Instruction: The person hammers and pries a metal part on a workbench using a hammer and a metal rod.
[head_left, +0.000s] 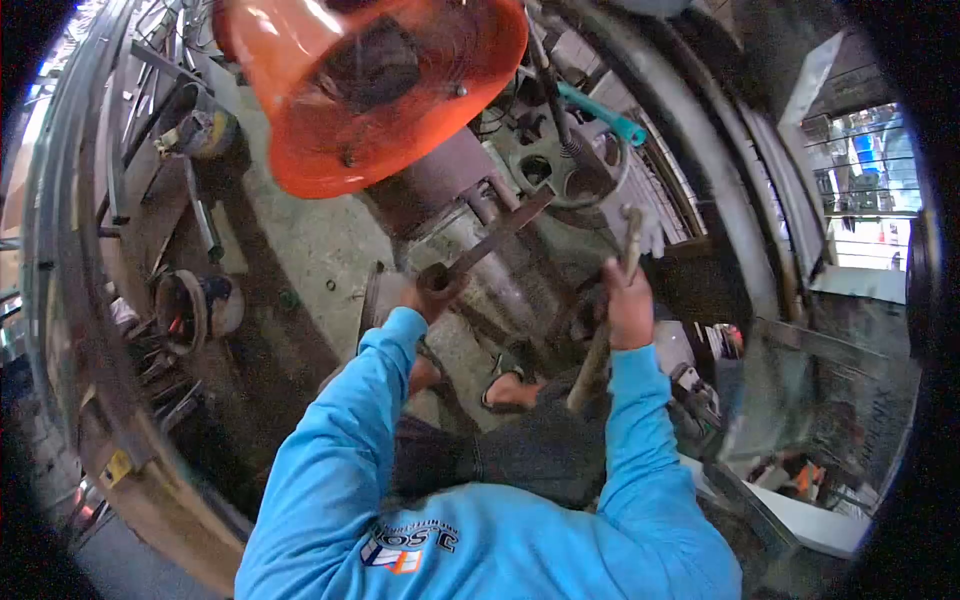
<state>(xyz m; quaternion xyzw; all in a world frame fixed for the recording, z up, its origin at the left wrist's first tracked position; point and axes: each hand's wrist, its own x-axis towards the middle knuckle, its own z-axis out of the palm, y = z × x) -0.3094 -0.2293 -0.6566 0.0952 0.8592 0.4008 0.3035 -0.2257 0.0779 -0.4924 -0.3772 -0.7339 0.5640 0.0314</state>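
Observation:
My left hand (pixel 425 298) is closed around the near end of a dark flat metal bar (pixel 505 228), where a ring-shaped end shows. The bar slants up and right over a worn metal cylinder (pixel 495 280). In my right hand (pixel 630 308) is a pale wooden handle (pixel 592 372), gripped with the thumb along it. It stretches from above the fist down toward my lap; no tool head can be made out on it. The two hands are apart, one on each side of the cylinder.
A glossy orange shell (pixel 380 110) with a dark opening looms at the top. Metal plates with round holes (pixel 540 165) and a teal pipe (pixel 610 118) lie beyond. At left are a drum-like ring (pixel 185 310), a bucket (pixel 205 130) and metal lengths. My sandalled foot (pixel 512 390) is below.

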